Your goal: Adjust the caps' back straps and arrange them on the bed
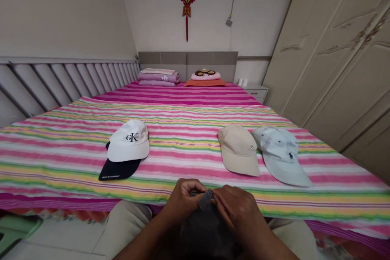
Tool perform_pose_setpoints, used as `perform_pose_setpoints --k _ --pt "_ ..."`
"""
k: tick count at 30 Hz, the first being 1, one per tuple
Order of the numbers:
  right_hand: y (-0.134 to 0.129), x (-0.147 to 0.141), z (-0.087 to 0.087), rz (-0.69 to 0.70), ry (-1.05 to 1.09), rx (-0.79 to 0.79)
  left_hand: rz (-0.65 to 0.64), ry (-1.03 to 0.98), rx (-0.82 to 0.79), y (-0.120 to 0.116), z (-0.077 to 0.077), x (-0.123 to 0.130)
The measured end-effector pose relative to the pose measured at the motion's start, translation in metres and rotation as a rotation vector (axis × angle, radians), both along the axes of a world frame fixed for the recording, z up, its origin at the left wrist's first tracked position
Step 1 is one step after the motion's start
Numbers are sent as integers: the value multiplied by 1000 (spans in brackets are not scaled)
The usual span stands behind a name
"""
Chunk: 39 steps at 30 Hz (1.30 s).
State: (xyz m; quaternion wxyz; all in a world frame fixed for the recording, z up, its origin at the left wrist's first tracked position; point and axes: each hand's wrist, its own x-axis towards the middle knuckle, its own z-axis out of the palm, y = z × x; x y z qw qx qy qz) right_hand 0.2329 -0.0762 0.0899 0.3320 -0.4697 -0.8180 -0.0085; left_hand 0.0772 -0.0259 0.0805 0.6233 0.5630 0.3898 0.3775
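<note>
Close to my body, at the bottom middle, is a dark grey cap (202, 235), much of it in shadow. My left hand (183, 201) pinches one side of its short strap (205, 200) between thumb and fingers. From the other side, my right hand (239, 207) grips the strap's end and the cap's edge. On the bed to the left, a white cap (129, 144) with black letters lies over a black cap (118, 170), whose brim sticks out in front. A beige cap (238, 148) and a pale blue cap (278, 152) lie side by side at right, touching.
The striped bedsheet (183, 146) spreads ahead of my knees. Folded purple bedding (158, 78) and a pink pillow (205, 76) rest by the headboard (187, 59). A metal railing (73, 75) runs along the left; a wardrobe (329, 57) stands right. A green stool (21, 227) is at lower left.
</note>
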Motion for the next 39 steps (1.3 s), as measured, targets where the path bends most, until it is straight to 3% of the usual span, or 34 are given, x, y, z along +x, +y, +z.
perform_pose_setpoints --k 2,8,10,15,17,20,22,24,27,29,33,39 --pt "3 1 -2 12 147 -100 2 6 44 0 -3 0" --pt "9 -3 -18 -26 1015 -759 -3 -54 112 -2 -14 0" --pt "9 -3 -20 -33 1018 -696 11 -30 84 -2 -16 1" --pt "7 4 -10 123 432 -239 37 10 85 -1 -17 3" --pt "5 5 -8 155 302 -173 48 15 60 -2 -16 3" --pt "3 2 -13 65 304 -112 57 -22 -38 -2 -17 4" --pt "3 1 -18 -26 470 -192 36 -74 -99 -3 -19 3" --pt "6 0 -21 -94 776 -384 -1 -134 -151 -2 -23 3" --pt "11 3 -20 -92 1146 -609 12 -204 -221 -2 -26 2" --pt "11 5 -17 -60 1139 -621 38 -222 -239 -1 -26 2" --pt "7 3 -12 59 831 -490 -25 -208 -236 0 -28 4" --pt "11 -5 -20 73 1242 -718 -54 -278 -302 -1 -28 4"
